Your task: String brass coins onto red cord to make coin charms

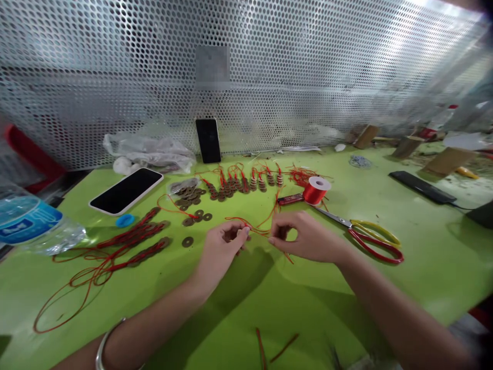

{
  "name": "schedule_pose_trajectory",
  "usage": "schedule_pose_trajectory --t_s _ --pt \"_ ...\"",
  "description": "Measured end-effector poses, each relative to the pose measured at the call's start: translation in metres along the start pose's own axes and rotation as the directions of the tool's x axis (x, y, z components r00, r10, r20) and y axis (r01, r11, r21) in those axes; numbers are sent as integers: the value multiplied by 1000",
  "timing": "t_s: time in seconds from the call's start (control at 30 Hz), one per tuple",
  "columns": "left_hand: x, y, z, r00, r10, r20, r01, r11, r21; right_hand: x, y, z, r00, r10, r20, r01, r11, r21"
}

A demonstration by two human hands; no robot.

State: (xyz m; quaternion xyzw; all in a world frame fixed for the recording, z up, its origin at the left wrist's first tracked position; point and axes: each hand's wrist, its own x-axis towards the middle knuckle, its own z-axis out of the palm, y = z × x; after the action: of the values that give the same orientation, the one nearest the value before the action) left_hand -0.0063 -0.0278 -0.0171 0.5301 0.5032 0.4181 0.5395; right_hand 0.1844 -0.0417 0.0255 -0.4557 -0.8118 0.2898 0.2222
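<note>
Near the middle of the green table, my left hand [228, 242] pinches a red cord [259, 230] at a small knot by the thumb tip. Part of what sits inside its curled fingers is hidden. My right hand [298, 234] has thumb and forefinger closed on the same cord, a short way to the right, and loose ends stick out on both sides. Behind the hands stands a row of coin strings with red loops [231, 186]. Loose brass coins [187, 241] lie left of my left hand, beside a pile of coins [189, 195].
Scissors [358, 231] and a red thread spool [316, 190] lie at the right. Braided coin strands [134, 241], a flat phone [127, 191] and a water bottle [38, 221] are at the left. Another phone [208, 140] leans on the perforated metal wall [269, 77]. Cord scraps [261, 347] lie in front.
</note>
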Motion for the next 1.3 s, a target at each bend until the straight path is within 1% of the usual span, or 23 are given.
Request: schedule_pose_trajectory --t_s 0.13,0.3,0.4,0.53,0.6,0.73,0.8,0.87,0.93,1.0,1.03,1.07,1.1,1.13,1.2,1.23,1.3 --pt "-2 2 1 1000 6 8 -6 1000 -1 -1 1 -3 999 -11 31 11 1000 -14" --pt "-4 4 2 999 -2 34 3 999 -37 0 3 -6 1000 -9 17 9 1000 -20" --pt "-5 3 3 999 -1 50 3 999 -41 -2 4 -9 998 -11 58 13 999 -36" --pt "-6 1 4 996 1 86 1 1000 -30 -3 6 -10 989 15 145 -6 998 -65" --pt "-7 1 4 994 -1 106 3 1000 -17 -1 8 -9 990 29 137 -24 999 -42" --pt "-10 1 5 983 20 181 -18 1000 -15 5 10 -1 999 46 -17 -45 997 64" --pt "-11 1 6 977 31 212 -25 999 -32 7 11 5 998 52 -46 -46 990 134" --pt "-11 0 6 974 31 224 -22 999 -44 9 13 12 995 71 -74 -53 974 222" --pt "-11 0 6 974 29 225 -18 998 -52 9 16 17 979 114 -169 -62 956 287" --pt "-11 -1 6 975 26 219 -15 999 -52 9 19 19 935 150 -321 -57 958 283" --pt "-11 -1 6 976 26 215 -15 999 -52 9 19 18 911 140 -388 -46 969 243" --pt "-11 0 6 978 27 209 -16 999 -51 8 18 17 897 104 -429 -26 982 185" --pt "-11 0 6 979 26 202 -16 999 -51 8 16 15 900 48 -434 4 993 120" --pt "-11 1 7 980 24 196 -14 999 -50 8 13 14 915 -14 -404 44 997 64" --pt "-11 2 7 982 20 187 -11 999 -50 8 8 12 955 -96 -281 109 994 31" --pt "-11 3 6 982 20 187 -11 999 -50 8 6 12 969 -99 -227 114 992 55" --pt "-10 2 6 980 19 197 -9 999 -50 9 5 13 986 -43 -161 66 988 140"
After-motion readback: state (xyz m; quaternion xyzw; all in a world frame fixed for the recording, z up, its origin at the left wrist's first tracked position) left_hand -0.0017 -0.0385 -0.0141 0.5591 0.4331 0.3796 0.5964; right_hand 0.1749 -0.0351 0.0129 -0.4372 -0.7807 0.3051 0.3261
